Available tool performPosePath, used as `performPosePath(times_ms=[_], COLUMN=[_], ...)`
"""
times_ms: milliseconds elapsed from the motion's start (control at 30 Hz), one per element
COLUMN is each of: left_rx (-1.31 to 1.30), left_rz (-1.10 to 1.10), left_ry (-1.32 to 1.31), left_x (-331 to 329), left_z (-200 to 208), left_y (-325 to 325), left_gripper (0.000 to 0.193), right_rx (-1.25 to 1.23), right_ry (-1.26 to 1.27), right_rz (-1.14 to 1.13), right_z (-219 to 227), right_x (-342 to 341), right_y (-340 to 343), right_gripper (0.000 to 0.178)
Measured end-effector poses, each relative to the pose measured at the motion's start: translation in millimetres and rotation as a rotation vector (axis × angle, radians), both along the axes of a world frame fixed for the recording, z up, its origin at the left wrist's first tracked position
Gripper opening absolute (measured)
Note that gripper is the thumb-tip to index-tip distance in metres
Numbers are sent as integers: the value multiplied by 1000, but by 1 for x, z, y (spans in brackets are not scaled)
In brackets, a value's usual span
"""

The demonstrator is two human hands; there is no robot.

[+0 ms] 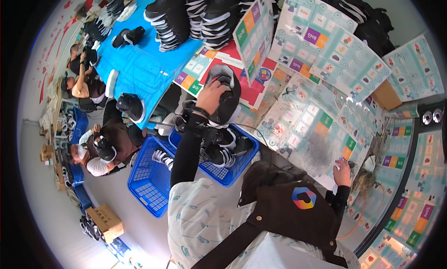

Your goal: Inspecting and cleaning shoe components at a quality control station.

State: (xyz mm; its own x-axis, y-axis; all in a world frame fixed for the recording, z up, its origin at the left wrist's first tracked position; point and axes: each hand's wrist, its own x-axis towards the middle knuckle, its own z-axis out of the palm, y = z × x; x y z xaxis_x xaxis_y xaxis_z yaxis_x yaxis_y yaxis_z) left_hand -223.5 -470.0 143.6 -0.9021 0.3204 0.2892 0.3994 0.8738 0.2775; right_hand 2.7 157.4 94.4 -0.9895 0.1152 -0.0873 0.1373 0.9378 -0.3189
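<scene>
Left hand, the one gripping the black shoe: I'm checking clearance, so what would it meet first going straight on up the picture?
Probably the upright printed card just beyond the left hand and black shoe; depth is unclear.

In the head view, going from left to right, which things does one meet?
Cardboard box → empty blue basket → left hand holding a black shoe → right hand resting on the patterned table cover.

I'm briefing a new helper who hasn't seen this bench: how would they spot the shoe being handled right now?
Find the two blue plastic baskets on the floor by the worktable. Above the one filled with shoes, the left hand holds a black shoe with a white sole. It is the only shoe lifted clear of the basket.
</scene>
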Motion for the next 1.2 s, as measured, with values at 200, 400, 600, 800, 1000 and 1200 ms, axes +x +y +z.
performPosePath(times_ms=[200, 400, 600, 800, 1000, 1200], left_rx=[227, 703, 839, 1291, 806, 809], left_rz=[116, 94, -533, -101, -278, -11], left_ry=[69, -129, -459, -589, -500, -689], left_x=[25, 103, 92, 78, 97, 120], left_z=[79, 111, 4, -93, -90, -128], left_y=[-46, -44, 119, 198, 262, 299], left_gripper=[35, 28, 35, 58, 55, 38], right_rx=[-127, -867, -1155, -363, -432, -853], right_ry=[-56, -168, -138, 291, 69, 67], right_rz=[79, 185, 251, -52, -5, 2], right_z=[24, 83, 62, 21, -38, -69], right_x=[-37, -89, -129, -118, -82, -53], right_y=[-51, -142, -180, -139, -128, -73], right_gripper=[24, 36, 46, 39, 37, 37])
